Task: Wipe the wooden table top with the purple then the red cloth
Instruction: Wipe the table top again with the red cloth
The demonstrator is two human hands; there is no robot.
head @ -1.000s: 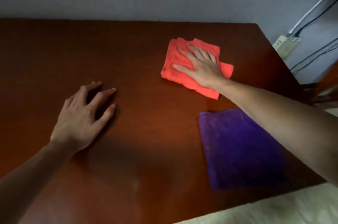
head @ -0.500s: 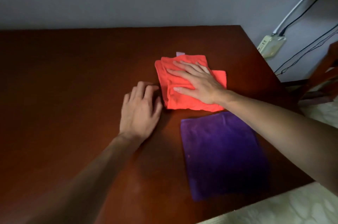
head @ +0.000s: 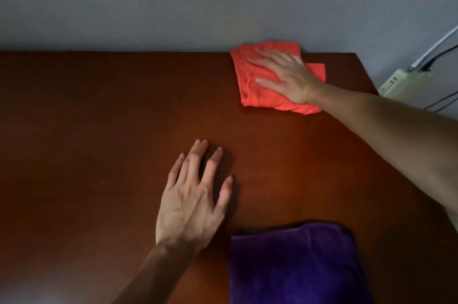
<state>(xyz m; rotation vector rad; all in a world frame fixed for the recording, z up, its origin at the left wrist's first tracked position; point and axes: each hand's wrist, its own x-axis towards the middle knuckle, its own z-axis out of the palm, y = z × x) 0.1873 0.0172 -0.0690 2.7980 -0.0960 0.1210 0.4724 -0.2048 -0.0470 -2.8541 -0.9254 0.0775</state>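
The red cloth point(head: 257, 91), folded, lies at the far right of the wooden table top point(head: 99, 130), its far edge against the wall. My right hand point(head: 285, 75) presses flat on it with straight, spread fingers. My left hand point(head: 194, 194) rests flat on the bare wood near the middle, fingers spread, holding nothing. The purple cloth point(head: 295, 269) lies folded at the near right, just right of my left wrist, with no hand on it.
A grey wall point(head: 173, 1) runs along the table's far edge. Off the table's right edge a white power strip point(head: 399, 83) with cables hangs by the wall. The left half of the table is bare wood.
My right hand has pushed the red cloth away from the purple cloth to the table's far edge. My left hand stays flat on the wood, now far from the red cloth.
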